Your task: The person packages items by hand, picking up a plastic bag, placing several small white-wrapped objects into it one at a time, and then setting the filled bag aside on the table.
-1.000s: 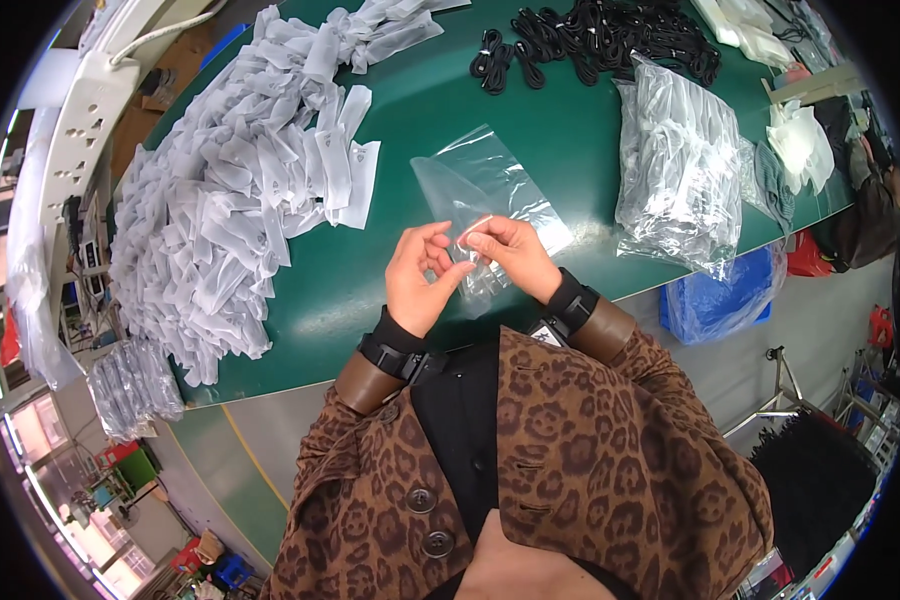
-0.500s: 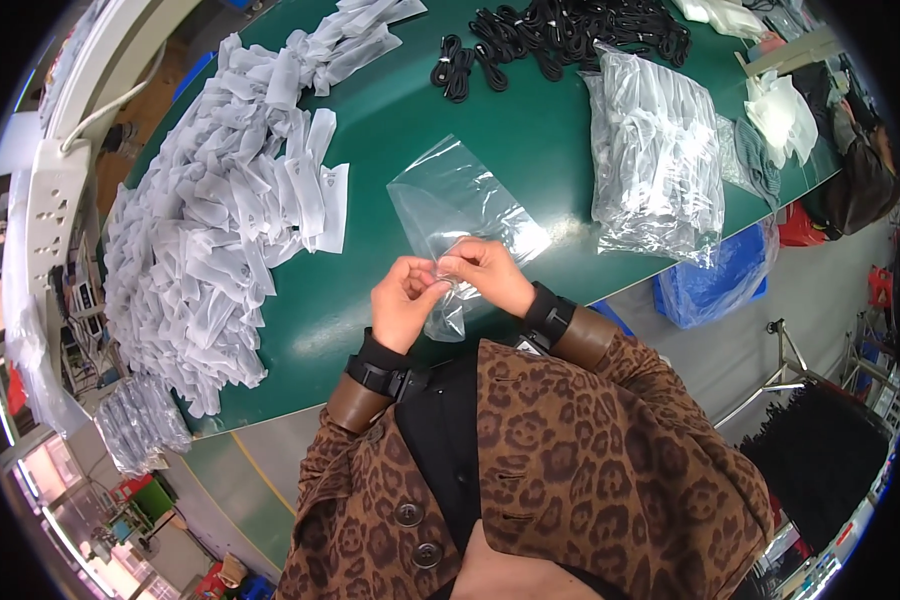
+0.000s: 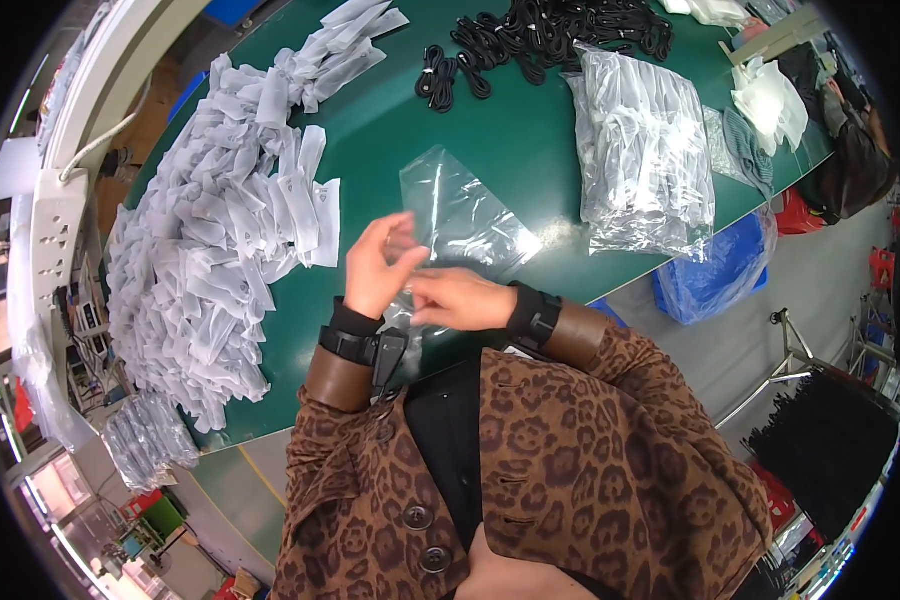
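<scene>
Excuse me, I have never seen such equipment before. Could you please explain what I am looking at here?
There is no robot, only a person's two bare hands. A wide fisheye camera on the person's head looks down, so straight edges bend near the rim.

On the green table lie a large heap of pale, translucent narrow packets at left, bundled black cables at the far side, and a bulging clear plastic bag at right.

In the middle is a thin, flat, transparent plastic sheet or bag. The left hand is open beside it; the right hand is over its near part, but its grip is unclear.
</scene>
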Motion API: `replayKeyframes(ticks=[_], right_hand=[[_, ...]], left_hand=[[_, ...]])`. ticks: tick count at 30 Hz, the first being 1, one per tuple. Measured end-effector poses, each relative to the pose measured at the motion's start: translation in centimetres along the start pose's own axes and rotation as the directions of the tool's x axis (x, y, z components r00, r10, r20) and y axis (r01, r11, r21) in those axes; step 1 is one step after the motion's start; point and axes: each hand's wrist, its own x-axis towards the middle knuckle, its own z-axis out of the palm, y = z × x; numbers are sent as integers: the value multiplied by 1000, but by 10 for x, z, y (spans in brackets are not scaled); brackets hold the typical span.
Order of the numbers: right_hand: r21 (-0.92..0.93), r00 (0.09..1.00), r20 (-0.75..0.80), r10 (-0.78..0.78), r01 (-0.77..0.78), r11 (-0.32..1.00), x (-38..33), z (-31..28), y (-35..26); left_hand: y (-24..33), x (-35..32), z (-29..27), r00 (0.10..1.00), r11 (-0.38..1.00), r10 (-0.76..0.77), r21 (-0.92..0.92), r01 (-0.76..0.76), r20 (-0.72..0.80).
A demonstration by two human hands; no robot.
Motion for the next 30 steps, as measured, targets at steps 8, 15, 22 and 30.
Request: replayKeyframes(ticks=[8, 15, 22, 30], right_hand=[[-485, 645, -763, 41, -613, 624, -15, -50, 90], [-505, 736, -677, 4, -469, 724, -4, -42, 122], [249, 676, -605, 421, -341, 906, -10, -40, 94], [504, 802, -373, 466, -247, 828, -18, -49, 53]], left_hand=[[-78, -44, -85, 908, 980, -110, 106, 166, -405], [-57, -65, -69, 767, 947, 131, 308, 91, -628], [-8, -55, 9, 974, 979, 86, 200, -43, -211], [1, -36, 22, 997, 994, -77, -82, 76, -16]])
